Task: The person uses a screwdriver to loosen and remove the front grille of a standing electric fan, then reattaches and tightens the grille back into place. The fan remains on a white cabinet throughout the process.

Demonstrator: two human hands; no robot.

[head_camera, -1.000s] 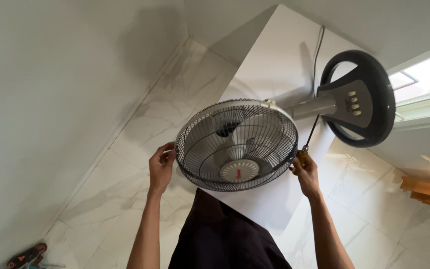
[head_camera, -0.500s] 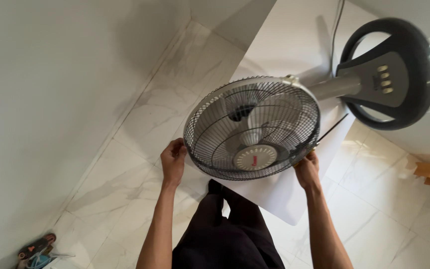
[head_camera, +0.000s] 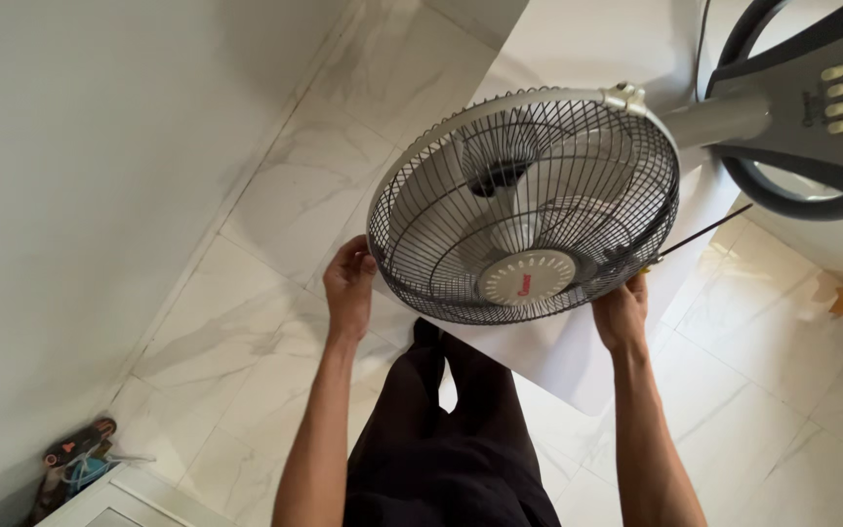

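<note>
Left hand: the left hand (head_camera: 348,288) is raised to the left rim of the fan guard (head_camera: 529,200), fingers curled onto the wire edge and touching it. Grip looks partly closed around the rim; how firmly it holds cannot be told.

Right hand: the right hand (head_camera: 622,312) is at the lower right rim of the guard, thumb and fingers closed against the edge. A thin dark rod with a yellowish end (head_camera: 700,232) sticks out from just above this hand toward the right; whether the hand holds it cannot be told.

Fan guard: round, dark wire cage with a pale rim band, tilted toward the camera, held between the two hands above the person's lap. A round cream badge (head_camera: 529,276) sits at the centre of the front wires. A small metal clip (head_camera: 626,96) shows on the upper right of the rim.

Blades: pale blades (head_camera: 578,181) are visible inside the cage, around a dark hub (head_camera: 500,176).

Stand: a grey neck (head_camera: 714,122) runs from the cage to the right, joining a dark round base (head_camera: 812,107) with a grey panel and a column of pale buttons (head_camera: 836,98).

Surface under fan: a white sheet (head_camera: 578,356) lies on the marble tile floor (head_camera: 275,205) beneath the fan.

Person: dark trousers (head_camera: 441,449) fill the lower centre, between the forearms.

Surroundings: a plain pale wall (head_camera: 80,176) on the left; small tools (head_camera: 70,464) lie at the lower left corner, well apart from the hands.
</note>
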